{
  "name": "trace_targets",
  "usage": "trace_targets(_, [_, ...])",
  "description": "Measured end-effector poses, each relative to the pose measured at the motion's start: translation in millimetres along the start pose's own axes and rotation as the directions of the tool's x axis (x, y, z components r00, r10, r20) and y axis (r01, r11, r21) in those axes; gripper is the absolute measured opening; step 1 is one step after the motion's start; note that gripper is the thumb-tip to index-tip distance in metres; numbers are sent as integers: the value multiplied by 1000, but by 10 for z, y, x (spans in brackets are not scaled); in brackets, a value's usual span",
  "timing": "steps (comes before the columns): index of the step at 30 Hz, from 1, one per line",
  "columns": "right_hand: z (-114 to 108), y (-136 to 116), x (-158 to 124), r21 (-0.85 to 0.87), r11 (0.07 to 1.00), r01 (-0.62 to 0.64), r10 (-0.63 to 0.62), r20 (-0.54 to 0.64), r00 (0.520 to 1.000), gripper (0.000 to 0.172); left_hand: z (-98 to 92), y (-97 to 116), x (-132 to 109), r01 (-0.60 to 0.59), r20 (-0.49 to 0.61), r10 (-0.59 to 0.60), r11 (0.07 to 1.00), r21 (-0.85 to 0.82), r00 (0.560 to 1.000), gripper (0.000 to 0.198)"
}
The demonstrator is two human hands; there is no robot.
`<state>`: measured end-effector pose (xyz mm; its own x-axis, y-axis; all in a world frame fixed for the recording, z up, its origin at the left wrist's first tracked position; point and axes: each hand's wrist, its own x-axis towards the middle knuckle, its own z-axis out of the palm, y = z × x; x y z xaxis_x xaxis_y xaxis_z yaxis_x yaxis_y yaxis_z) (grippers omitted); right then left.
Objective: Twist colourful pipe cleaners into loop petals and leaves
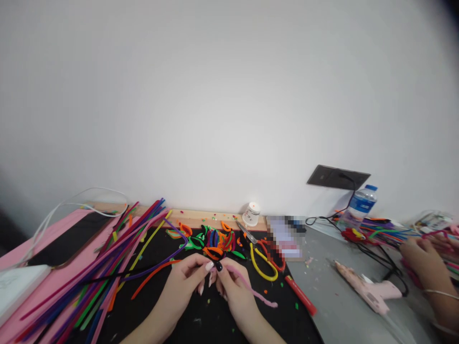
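My left hand (191, 281) and my right hand (231, 285) meet at the front middle, above a black mat (201, 325). Both pinch one pink pipe cleaner (260, 297), whose free end trails over my right hand toward the lower right. The part between my fingertips is mostly hidden. Just behind my hands lies a cluster of bent pipe cleaner pieces (215, 240) in orange, green, blue and red. Scissors (263, 253) with yellow and red handles rest right of that cluster, with the blades pointing at the wall.
Long pipe cleaners (103, 267) pile up at left, beside a dark phone-like slab (70, 238). A paper cup (251, 214) stands upside down near the wall. At right are a red marker-like stick (301, 295), a pink glue gun (369, 289), a water bottle (360, 205) and another person's hand (425, 260).
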<state>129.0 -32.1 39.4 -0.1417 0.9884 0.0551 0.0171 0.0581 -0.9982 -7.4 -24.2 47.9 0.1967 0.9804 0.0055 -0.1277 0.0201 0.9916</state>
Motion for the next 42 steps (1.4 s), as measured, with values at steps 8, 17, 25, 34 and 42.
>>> trace_targets(8, [-61, 45, 17, -177, 971, 160, -177, -84, 981, 38, -45, 22, -47, -151, 80, 129, 885, 441, 988, 25])
trace_targets(17, [-79, -60, -28, -351, 894, 279, -187, 274, 943, 39, -59, 82, -89, -314, 405, 48, 717, 622, 913, 17])
trace_targets(25, [-79, 44, 83, -12, 999, 41, -41, -24, 999, 40, -13, -93, -17, -31, 141, -12, 954, 300, 990, 12])
trace_targets(34, [-3, -19, 41, 81, 996, -35, 30, 58, 998, 41, -10, -42, 42, 39, -86, -41, 999, -26, 995, 27])
trace_targets(42, [-21, -15, 58, 30, 998, -51, 47, 109, 993, 36, -9, 2, 16, -2, -39, 2, 1000, 2, 999, 26])
